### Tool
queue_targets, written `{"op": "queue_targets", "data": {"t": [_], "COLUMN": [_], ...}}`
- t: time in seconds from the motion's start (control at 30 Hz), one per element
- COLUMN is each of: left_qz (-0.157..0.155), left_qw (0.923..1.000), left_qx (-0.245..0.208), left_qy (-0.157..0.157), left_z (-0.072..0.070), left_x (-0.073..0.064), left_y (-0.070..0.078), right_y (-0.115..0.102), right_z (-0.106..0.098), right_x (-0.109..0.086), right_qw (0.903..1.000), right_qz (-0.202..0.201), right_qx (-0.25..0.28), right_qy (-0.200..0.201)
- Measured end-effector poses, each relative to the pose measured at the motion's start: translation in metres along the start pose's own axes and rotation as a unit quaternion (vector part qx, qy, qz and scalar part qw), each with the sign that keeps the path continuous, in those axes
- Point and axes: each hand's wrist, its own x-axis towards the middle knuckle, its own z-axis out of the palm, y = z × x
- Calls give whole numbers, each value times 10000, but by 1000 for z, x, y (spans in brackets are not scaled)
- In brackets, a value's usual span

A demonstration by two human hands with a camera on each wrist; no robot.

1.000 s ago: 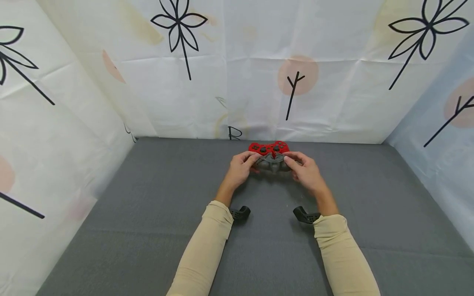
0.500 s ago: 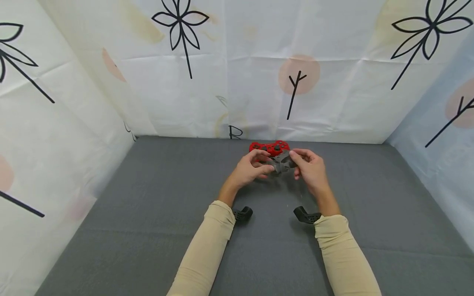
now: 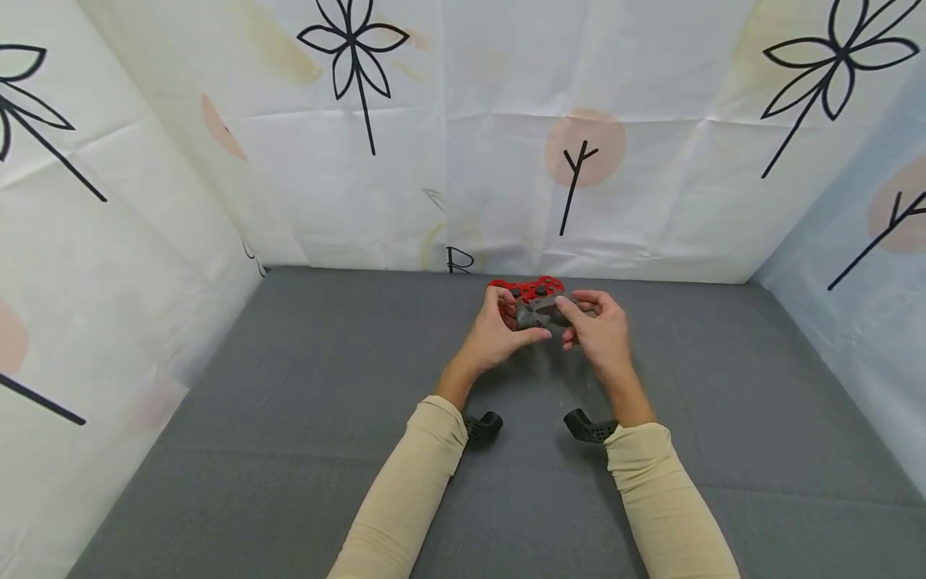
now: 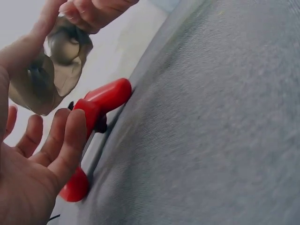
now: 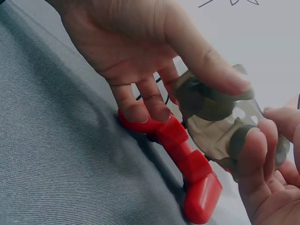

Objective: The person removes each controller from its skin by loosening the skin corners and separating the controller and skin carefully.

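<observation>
A grey, translucent game controller cover (image 3: 526,316) is up in front of the red game controller (image 3: 531,288), overlapping it in the head view. My right hand (image 3: 606,334) pinches the cover by its right side, thumb on top. Beside its left end is my left hand (image 3: 490,334), thumb stretched along the near side and fingers loosely bent. The left wrist view shows those fingertips apart from the cover (image 4: 68,77). In the right wrist view, round hollows show on the cover (image 5: 211,136), and the controller (image 5: 183,154) rests on its edge behind it.
Grey cloth covers the table (image 3: 325,386). White printed fabric walls (image 3: 492,177) rise right behind the controller and along both sides. A black wrist mount sits on each forearm. A thin dark cord shows behind the right fingers.
My left hand has moved right and spread its fingers from the cover, thumb now reaching along its near side. The cover has turned and tilted in my right hand. The red controller stays put.
</observation>
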Motion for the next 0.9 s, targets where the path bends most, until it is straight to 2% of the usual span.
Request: {"op": "queue_targets", "data": {"t": [0.13,0.27,0.5,0.63,0.83,0.9], "left_qz": [-4,-9,20,-84,-201,-253], "left_qw": [9990,9979,9977,9979,9997,9996], "left_qx": [-355,-482,189,334,-36,-82], "left_qy": [264,421,646,552,130,88], "left_z": [-5,-7,-4,-4,-4,-5], "left_x": [0,0,-2,-3,-2,-1], "left_y": [-1,-1,0,2,0,0], "right_y": [0,0,0,-1,0,1], "right_z": [-2,-4,-3,-3,-3,-3], "right_x": [0,1,2,1,2,2], "right_qw": [9997,9983,9943,9926,9884,9877], "right_qz": [21,3,-173,-269,-415,-451], "right_qx": [-134,-359,-674,-847,-1213,-1275], "right_qy": [-219,-448,-803,-833,-816,-780]}}
